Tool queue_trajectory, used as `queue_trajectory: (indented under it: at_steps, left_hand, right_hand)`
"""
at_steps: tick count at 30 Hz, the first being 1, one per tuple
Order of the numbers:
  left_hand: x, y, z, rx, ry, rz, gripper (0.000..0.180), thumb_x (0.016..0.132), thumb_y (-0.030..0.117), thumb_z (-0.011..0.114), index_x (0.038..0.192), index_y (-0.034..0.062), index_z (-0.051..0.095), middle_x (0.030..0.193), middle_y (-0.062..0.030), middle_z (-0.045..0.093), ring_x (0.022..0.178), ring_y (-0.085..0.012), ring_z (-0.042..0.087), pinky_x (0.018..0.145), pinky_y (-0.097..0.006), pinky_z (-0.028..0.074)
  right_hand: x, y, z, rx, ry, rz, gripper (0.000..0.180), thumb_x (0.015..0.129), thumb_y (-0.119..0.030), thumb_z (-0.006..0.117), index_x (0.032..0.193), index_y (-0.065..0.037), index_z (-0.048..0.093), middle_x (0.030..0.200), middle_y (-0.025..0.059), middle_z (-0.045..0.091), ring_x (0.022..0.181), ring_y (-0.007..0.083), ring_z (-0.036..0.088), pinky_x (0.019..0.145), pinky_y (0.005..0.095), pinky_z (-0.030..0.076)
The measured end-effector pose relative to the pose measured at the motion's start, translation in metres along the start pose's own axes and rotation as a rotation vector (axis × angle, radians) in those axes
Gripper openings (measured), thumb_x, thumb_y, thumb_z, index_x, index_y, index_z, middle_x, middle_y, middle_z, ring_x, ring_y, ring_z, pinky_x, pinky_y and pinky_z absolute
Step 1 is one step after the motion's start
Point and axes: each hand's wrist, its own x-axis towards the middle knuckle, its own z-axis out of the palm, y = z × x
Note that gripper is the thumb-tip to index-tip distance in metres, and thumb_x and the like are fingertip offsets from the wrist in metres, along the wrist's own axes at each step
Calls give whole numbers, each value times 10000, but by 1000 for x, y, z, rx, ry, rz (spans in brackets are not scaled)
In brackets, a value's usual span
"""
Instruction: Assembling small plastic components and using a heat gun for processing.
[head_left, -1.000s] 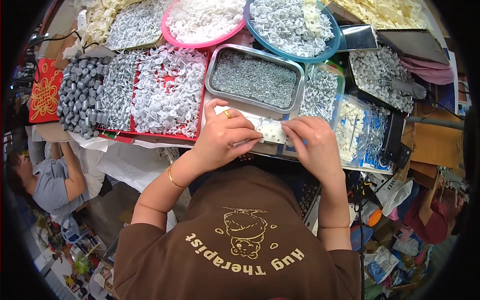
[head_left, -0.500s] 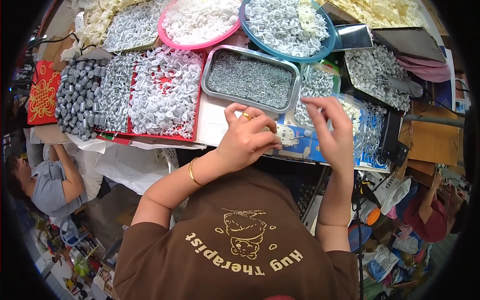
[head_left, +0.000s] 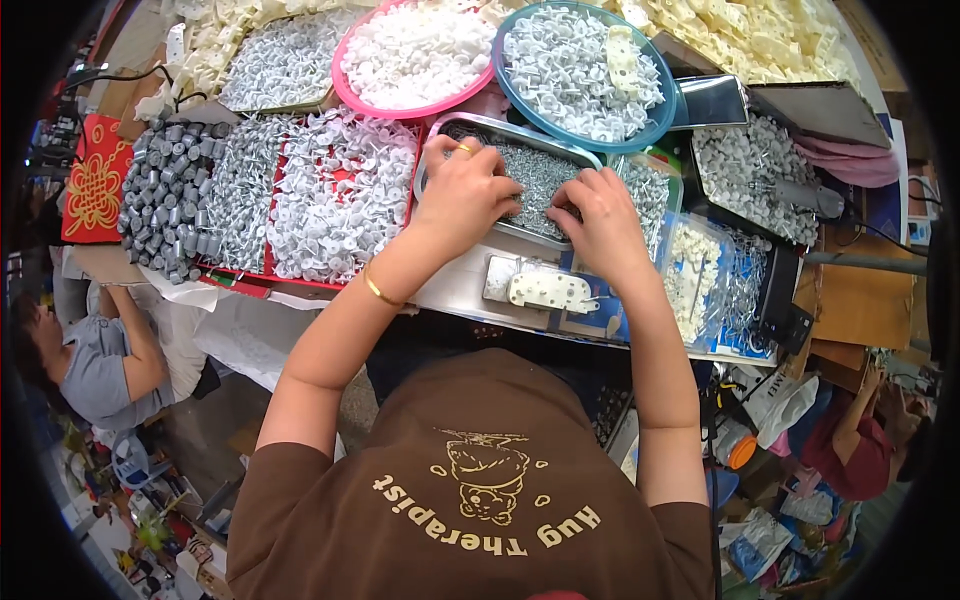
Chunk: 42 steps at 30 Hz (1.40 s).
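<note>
Both hands reaching into the rectangular metal tray of small grey screws (head_left: 530, 172) at the middle of the bench (head_left: 455, 285): left hand (head_left: 462, 195) curled over the tray's left half, right hand (head_left: 600, 215) pinching at screws, fingertips hidden. Flat white perforated plastic plate (head_left: 548, 289) lying just below, untouched.

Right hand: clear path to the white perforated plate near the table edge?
Probably yes. The right hand rests at the metal tray, and the white perforated plate lies uncovered just below it, nothing between.
</note>
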Motion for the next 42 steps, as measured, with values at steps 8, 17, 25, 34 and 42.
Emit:
queue_trajectory:
  at_steps: [8,17,25,34,42]
  left_hand:
    - [-4,-1,5,-59,-9,-73,62,812,182,758,775,170,709,827,39,636,918,-185,592,952,-455,297]
    - [-15,6,-13,-264,39,-125,34,855,162,756,887,173,761,800,48,734,762,-122,664,1027,-441,319]
    - [-21,16,-13,-312,31,-156,49,834,170,790,880,169,771,796,51,742,744,-112,670,1034,-422,312]
    - [-39,21,-31,-342,66,-262,89,880,107,742,958,141,766,884,27,759,730,-122,663,1045,-412,313]
    - [-41,23,-30,-409,67,-214,58,851,123,772,909,126,770,866,19,757,779,-128,662,1002,-394,337]
  right_hand:
    - [-8,-3,-13,83,116,27,81,880,-101,704,912,-27,718,840,98,680,823,294,596,745,392,482]
    - [-50,-39,-59,132,15,125,62,853,-81,719,860,-20,722,818,113,693,749,300,615,697,395,496]
    - [-73,-55,-59,-75,-102,214,117,913,-139,677,931,-36,728,830,129,690,747,331,630,713,438,516]
    - [-51,204,-142,-478,599,1011,805,905,-591,613,1482,-74,395,1185,303,671,1152,473,625,983,493,478]
    - [-26,226,-137,-453,773,1050,944,793,-416,818,1457,-120,216,1225,320,620,1114,467,637,937,522,503]
